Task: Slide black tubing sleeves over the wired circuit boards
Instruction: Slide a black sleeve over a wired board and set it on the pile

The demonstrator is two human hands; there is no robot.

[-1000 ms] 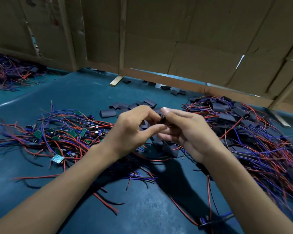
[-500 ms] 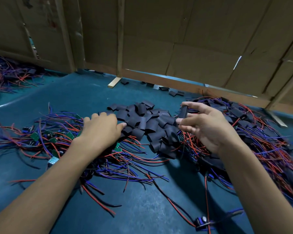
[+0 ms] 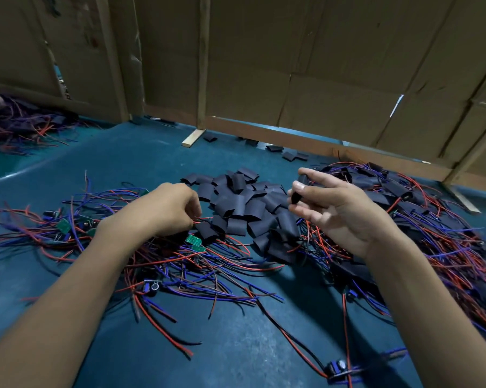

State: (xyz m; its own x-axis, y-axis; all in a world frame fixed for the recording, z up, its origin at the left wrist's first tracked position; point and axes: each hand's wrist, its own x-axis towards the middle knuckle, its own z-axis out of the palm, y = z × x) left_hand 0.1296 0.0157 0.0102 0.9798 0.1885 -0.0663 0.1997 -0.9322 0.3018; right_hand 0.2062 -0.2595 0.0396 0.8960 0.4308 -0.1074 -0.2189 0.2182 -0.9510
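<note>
Here, the right hand [image 3: 339,208] is hovering above the blue-green bench [image 3: 236,345], palm turned inward, and its grip is pinching one black tubing sleeve [image 3: 298,189] between the thumb and forefinger while the remaining fingers are spreading loosely below. The sleeve is standing nearly upright in that pinch, raised clear of the heap of loose sleeves [image 3: 244,208] that is lying between the two hands in the middle of the bench. The left hand [image 3: 166,210] is reaching down, knuckles up, to the left edge of that heap, its fingers curling into the tangle of red and blue wires [image 3: 180,264]; its grip seems to be closing on a wire there, but the fingertips are hidden beneath the hand, so I cannot tell what it is holding. A green circuit board [image 3: 194,242] is lying just beside and below this hand, among the wires, and another green board [image 3: 63,226] is sitting further left. On the right, behind the right hand, a pile of boards already sleeved [image 3: 398,191] is resting with its wires trailing outward. A lone board with a capacitor [image 3: 337,368] is lying near the front edge. Cardboard panels [image 3: 292,65] are standing along the back of the bench.
</note>
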